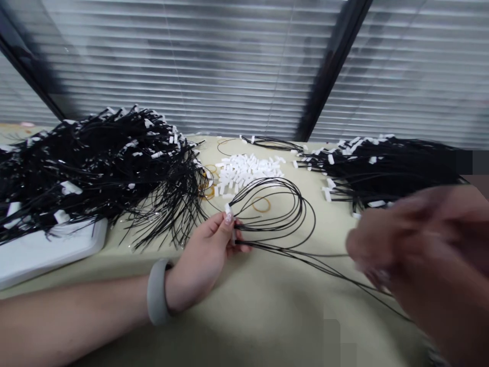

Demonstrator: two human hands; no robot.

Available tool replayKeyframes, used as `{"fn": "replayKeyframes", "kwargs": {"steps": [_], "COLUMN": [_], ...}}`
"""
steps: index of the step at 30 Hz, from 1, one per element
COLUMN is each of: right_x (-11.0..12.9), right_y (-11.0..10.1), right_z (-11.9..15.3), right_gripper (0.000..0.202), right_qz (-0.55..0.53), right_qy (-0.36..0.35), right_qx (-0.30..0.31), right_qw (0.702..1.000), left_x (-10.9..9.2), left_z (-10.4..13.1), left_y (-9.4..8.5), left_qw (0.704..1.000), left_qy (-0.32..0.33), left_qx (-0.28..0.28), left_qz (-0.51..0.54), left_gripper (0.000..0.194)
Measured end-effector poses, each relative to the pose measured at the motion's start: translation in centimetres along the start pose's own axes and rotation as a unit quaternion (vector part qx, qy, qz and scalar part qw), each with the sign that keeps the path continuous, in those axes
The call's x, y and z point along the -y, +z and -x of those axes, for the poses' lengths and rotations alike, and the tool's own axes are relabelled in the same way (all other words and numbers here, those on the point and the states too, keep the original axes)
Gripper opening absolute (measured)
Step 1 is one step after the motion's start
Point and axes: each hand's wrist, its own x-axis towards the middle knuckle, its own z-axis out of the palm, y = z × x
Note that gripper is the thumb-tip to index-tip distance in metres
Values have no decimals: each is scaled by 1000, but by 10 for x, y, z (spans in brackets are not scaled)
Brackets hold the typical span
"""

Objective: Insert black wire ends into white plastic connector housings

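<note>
Looped black wires (300,214) with white connectors run out from the fingers of my left hand (208,250), which pinches them at a white connector (228,209) near the middle of the table. Loose wire ends trail to the right, under and past my right hand (405,244). That hand is smeared by motion at the right side, so its fingers and anything in them cannot be made out. Just beyond the loops lies a pile of small white connectors (250,171).
A large heap of black wires (95,158) lies at the left, partly over a white tray (53,255). More black wires (405,163) with white ends lie at the right. Yellowish rubber bands (261,204) rest on the table (275,300). Window blinds (229,66) stand behind.
</note>
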Motion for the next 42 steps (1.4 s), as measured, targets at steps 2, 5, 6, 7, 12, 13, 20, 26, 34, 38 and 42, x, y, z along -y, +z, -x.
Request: {"fn": "replayKeyframes", "kwargs": {"steps": [2, 5, 6, 7, 12, 13, 20, 26, 34, 38, 42], "right_x": [5, -1, -5, -9, -16, -16, -16, -17, -17, -17, -17], "right_y": [12, 30, 35, 39, 45, 45, 45, 44, 56, 64, 67], "right_z": [-5, -10, -10, -11, -9, -9, -11, -10, -4, -1, 0], "right_gripper": [7, 8, 9, 10, 14, 14, 15, 15, 18, 21, 23], "right_qz": [-1, 29, 35, 38, 41, 44, 49, 57, 114, 129, 117], "right_qy": [17, -8, -14, -19, -37, -39, -48, -55, -74, -78, -77], "right_qx": [36, 106, 119, 129, 151, 152, 153, 163, 204, 208, 189], "right_qw": [999, 994, 992, 991, 987, 987, 986, 983, 970, 967, 972], "left_x": [1, 1, 1, 1, 1, 1, 1, 2, -9, -11, -10], "left_z": [1, 2, 3, 4, 6, 7, 7, 7, 12, 12, 13], "left_y": [-1, -1, -2, -2, -5, -5, -7, -8, 1, 2, 1], "left_qw": [1000, 998, 996, 994, 987, 986, 986, 982, 951, 941, 934], "left_qy": [8, 18, 25, 34, 54, 50, 40, 40, 80, 102, 107], "left_qx": [6, 7, 6, 5, 26, 35, 52, 60, 82, 92, 106], "left_qz": [-23, -65, -82, -100, -151, -154, -153, -173, -286, -309, -324], "left_gripper": [21, 19, 19, 19, 22, 23, 23, 23, 22, 22, 25]}}
